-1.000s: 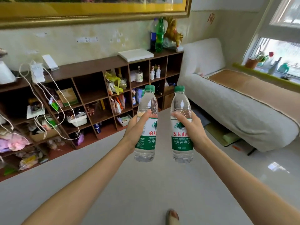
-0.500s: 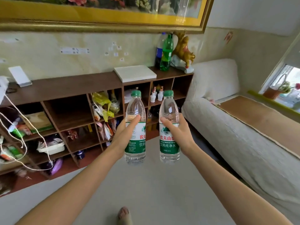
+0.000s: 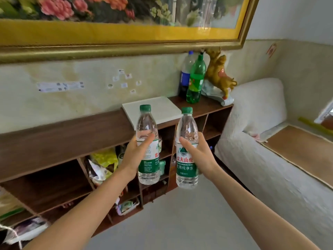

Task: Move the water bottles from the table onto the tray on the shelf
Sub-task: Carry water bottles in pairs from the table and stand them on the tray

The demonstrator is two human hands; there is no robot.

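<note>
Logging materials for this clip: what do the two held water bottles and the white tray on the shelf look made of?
Left water bottle and right water bottle: clear glossy plastic, likely PET, with see-through walls and green caps. Tray: matte white, probably plastic or coated board. Shelf: dark wood-grain, possibly laminate.

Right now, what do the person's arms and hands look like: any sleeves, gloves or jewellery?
Both forearms are bare as far as the frame shows, with no sleeves in view. The left hand and right hand wear no gloves; no rings, watch or wristbands are visible.
</note>
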